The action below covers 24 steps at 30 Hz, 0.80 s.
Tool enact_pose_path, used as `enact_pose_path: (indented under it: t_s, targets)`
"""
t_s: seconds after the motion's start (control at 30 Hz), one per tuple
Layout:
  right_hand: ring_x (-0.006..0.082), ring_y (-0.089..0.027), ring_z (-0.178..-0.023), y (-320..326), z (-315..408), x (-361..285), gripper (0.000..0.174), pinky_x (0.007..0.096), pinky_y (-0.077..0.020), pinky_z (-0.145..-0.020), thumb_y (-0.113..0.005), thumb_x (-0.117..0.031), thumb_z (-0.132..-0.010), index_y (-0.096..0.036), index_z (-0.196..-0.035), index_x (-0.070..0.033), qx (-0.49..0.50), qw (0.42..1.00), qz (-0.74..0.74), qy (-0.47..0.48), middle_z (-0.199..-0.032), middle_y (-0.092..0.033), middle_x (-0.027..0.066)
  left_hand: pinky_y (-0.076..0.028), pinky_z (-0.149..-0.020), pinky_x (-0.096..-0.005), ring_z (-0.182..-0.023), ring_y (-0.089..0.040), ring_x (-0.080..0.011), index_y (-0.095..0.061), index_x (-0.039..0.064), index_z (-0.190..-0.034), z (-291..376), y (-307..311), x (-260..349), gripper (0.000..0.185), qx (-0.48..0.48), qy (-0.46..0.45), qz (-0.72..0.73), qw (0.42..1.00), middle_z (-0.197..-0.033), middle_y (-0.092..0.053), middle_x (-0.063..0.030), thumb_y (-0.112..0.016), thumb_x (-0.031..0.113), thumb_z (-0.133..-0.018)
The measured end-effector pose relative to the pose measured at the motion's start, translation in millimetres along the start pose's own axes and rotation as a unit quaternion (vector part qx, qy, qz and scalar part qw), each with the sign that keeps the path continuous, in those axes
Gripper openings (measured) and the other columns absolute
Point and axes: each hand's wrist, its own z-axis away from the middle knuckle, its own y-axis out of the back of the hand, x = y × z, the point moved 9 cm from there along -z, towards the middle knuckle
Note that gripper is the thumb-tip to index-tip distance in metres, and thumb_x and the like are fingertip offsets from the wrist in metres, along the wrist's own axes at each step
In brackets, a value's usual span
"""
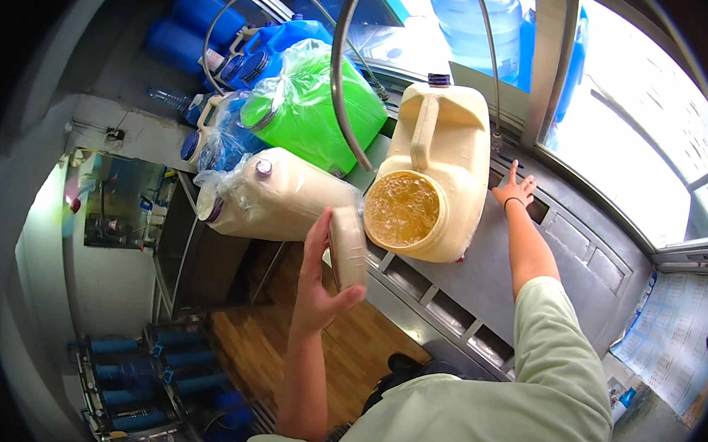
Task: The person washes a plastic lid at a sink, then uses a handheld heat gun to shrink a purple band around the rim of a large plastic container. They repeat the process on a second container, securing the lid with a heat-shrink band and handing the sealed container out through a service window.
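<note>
A cream plastic jug (468,185) with a moulded handle lies on the metal counter, its wide round mouth facing up and bubbly liquid (404,209) filling the opening. A small dark cap closes the spout at its far end. My left hand (320,273) holds a round, cream-coloured lid (348,248) on edge, just left of the mouth. To the right of the jug, my right hand (514,188) rests with fingers spread near the counter's back edge and holds nothing. A curved metal pipe (340,80) ends close above the mouth.
At left stand a bagged cream jug (295,196), a bagged green jug (342,117) and several blue containers (301,32). Large water bottles (478,28) are by the window. Slots line the metal counter (442,275). A wooden floor (347,330) and a rack with blue rollers (120,371) lie below.
</note>
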Motion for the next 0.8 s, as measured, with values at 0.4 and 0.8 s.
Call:
enact_pose_path:
  t_s: [0.4,0.8]
  targets:
    - [0.0153,-0.064,-0.105,188,136,-77,0.024,0.0285,-0.0510,-0.092,-0.061,-0.006,-0.093,-0.066,-0.115,0.001,0.129,0.646,-0.652,0.375,-0.113,-0.068,0.0086,-0.037,-0.109,-0.0520,-0.128,-0.041,-0.0459,-0.047,0.011,-0.146,-79,-85,37,0.097,-0.135,-0.154,-0.410,0.889,-0.142,-0.038,-0.0294,-0.082,0.045,-0.063]
    - [0.0182,-0.069,-0.098,200,244,-198,0.039,0.0328,-0.0564,-0.091,-0.060,-0.021,-0.099,-0.046,-0.130,-0.002,-0.401,0.567,-0.629,0.351,-0.113,-0.068,0.0143,-0.044,-0.102,-0.0500,-0.121,-0.046,-0.0504,-0.039,0.003,-0.150,-63,-87,9,0.106,0.014,-0.017,-0.492,0.870,-0.137,-0.038,-0.0356,-0.071,0.065,-0.069]
